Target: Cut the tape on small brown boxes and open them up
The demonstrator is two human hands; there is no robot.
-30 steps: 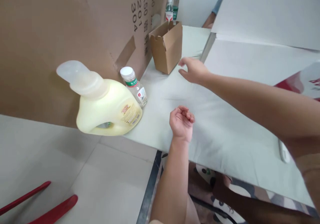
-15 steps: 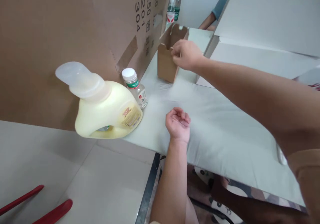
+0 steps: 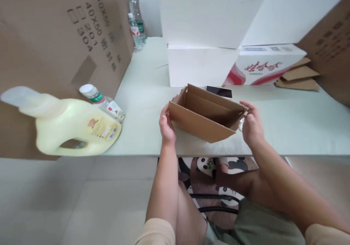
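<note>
Between my two hands is a small brown cardboard box (image 3: 201, 124), its top without a lid and its inside showing bare cardboard. My left hand (image 3: 167, 125) grips the box's left end, thumb toward me. On the opposite end, my right hand (image 3: 252, 124) holds the notched edge with its fingers curled round the corner. The box is over the front part of the table, slightly tilted; whether its base rests on the cloth I cannot tell. Just behind the box lies a dark-screened phone (image 3: 219, 92), partly hidden by it.
A pale yellow jug (image 3: 79, 124) and a clear bottle with a white cap (image 3: 102, 102) stand at the left, beside a large carton (image 3: 54, 37). Water bottles (image 3: 136, 30) are farther back. White boxes (image 3: 202, 66) and folded cardboard (image 3: 299, 75) line the table's rear.
The cardboard box has come from the far left of the table to the front middle. My left hand, empty before, now grips it too. The view has turned right.
</note>
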